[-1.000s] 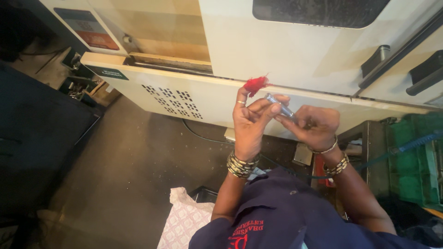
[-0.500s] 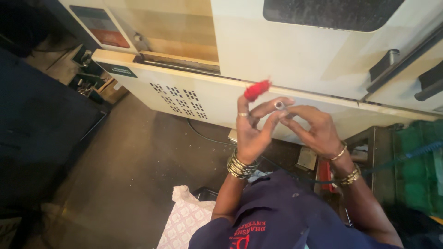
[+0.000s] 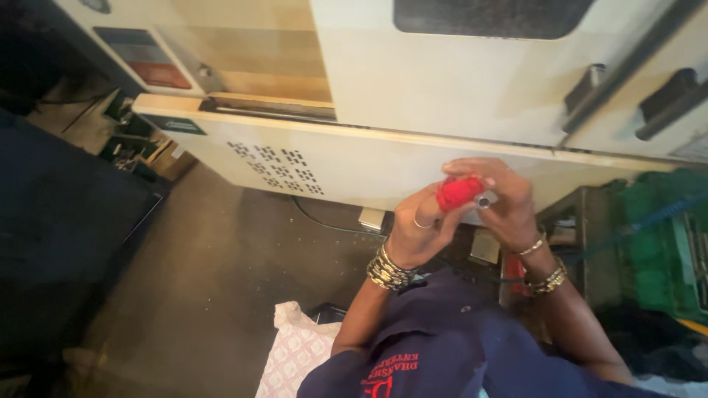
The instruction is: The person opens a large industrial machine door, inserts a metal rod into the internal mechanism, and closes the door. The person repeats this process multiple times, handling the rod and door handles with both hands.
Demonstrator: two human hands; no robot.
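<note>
A left hand (image 3: 417,232) and right hand (image 3: 505,199) together pinch a small red plastic cap (image 3: 459,192) fitted against a short silver metal piece (image 3: 484,200). A cream-coloured machine cabinet (image 3: 413,88) stands just beyond the hands.

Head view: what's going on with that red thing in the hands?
A person holds a small red piece up between both hands, in front of a cream machine panel. The left hand pinches it from below; the right hand cups it and grips a small metal part beside it. Gold bangles sit on the left wrist.
</note>
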